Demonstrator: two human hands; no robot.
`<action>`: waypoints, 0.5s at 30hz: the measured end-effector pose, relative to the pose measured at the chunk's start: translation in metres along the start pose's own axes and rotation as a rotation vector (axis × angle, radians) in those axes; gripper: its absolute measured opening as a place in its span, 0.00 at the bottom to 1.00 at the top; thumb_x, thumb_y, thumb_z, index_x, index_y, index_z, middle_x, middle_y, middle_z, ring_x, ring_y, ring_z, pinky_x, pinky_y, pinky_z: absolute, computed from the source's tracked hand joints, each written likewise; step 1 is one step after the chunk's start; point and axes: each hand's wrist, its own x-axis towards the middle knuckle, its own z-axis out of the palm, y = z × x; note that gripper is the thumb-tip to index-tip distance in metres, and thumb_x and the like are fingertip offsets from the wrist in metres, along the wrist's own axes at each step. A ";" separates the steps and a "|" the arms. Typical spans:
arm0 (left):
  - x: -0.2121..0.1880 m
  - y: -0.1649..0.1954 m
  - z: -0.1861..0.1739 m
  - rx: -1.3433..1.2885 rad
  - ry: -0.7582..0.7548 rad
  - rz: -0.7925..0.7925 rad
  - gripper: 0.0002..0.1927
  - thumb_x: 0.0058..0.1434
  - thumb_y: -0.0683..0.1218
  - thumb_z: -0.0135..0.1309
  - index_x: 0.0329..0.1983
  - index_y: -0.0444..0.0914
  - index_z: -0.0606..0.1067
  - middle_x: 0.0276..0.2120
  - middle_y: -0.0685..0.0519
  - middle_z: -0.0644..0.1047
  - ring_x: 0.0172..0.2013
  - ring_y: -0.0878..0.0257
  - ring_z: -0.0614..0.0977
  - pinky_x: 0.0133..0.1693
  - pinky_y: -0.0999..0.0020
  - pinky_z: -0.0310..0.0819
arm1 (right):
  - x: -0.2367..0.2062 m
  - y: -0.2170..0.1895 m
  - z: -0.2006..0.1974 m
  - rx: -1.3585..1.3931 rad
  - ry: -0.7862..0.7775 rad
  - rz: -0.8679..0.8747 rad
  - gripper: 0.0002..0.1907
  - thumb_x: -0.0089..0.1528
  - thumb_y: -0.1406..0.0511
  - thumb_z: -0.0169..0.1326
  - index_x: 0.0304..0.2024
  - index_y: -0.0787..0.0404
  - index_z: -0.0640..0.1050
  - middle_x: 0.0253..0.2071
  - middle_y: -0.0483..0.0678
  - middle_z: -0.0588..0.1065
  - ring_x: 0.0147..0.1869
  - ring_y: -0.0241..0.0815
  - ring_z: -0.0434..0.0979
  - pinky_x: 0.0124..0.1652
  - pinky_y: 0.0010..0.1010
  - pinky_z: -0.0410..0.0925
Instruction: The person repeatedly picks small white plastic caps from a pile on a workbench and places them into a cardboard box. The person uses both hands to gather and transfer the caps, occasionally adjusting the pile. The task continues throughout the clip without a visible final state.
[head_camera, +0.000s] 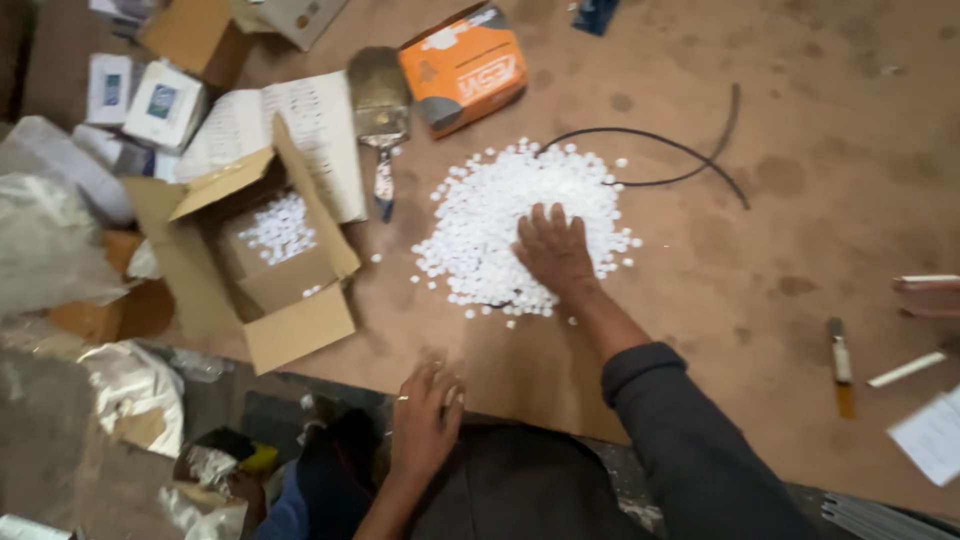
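A heap of several small white round caps (500, 205) lies on a brown board (760, 200). My right hand (553, 250) rests flat on the near side of the heap, fingers spread, holding nothing. My left hand (425, 415) hovers at the board's near edge with fingers loosely curled; some small white pieces show at its fingertips. An open cardboard box (262, 265) to the left of the heap holds more white caps.
An orange carton (465, 65) and a metal scoop (380, 100) lie beyond the heap. A black cable (680, 150) curves at the right. Papers, small boxes and plastic bags crowd the left. A brush (842, 365) lies at the right.
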 end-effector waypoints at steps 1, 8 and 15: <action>-0.001 -0.002 -0.006 -0.003 0.007 -0.026 0.13 0.55 0.43 0.62 0.45 0.39 0.79 0.57 0.41 0.74 0.57 0.42 0.74 0.54 0.49 0.69 | 0.002 -0.001 0.004 -0.031 0.049 -0.036 0.20 0.62 0.51 0.55 0.51 0.54 0.78 0.57 0.52 0.73 0.60 0.56 0.69 0.48 0.55 0.66; 0.023 -0.021 -0.029 -0.141 -0.082 0.049 0.15 0.57 0.41 0.62 0.48 0.37 0.78 0.53 0.44 0.76 0.58 0.43 0.76 0.55 0.53 0.72 | 0.017 0.010 0.009 0.101 -0.179 -0.041 0.11 0.62 0.58 0.59 0.29 0.51 0.72 0.31 0.43 0.71 0.36 0.43 0.75 0.27 0.38 0.69; 0.038 -0.048 -0.025 -0.228 -0.114 0.004 0.15 0.57 0.43 0.64 0.48 0.41 0.79 0.54 0.45 0.76 0.56 0.46 0.76 0.54 0.53 0.72 | 0.020 0.006 -0.002 0.338 -0.086 0.284 0.17 0.70 0.53 0.57 0.34 0.56 0.73 0.30 0.46 0.72 0.32 0.47 0.75 0.30 0.38 0.69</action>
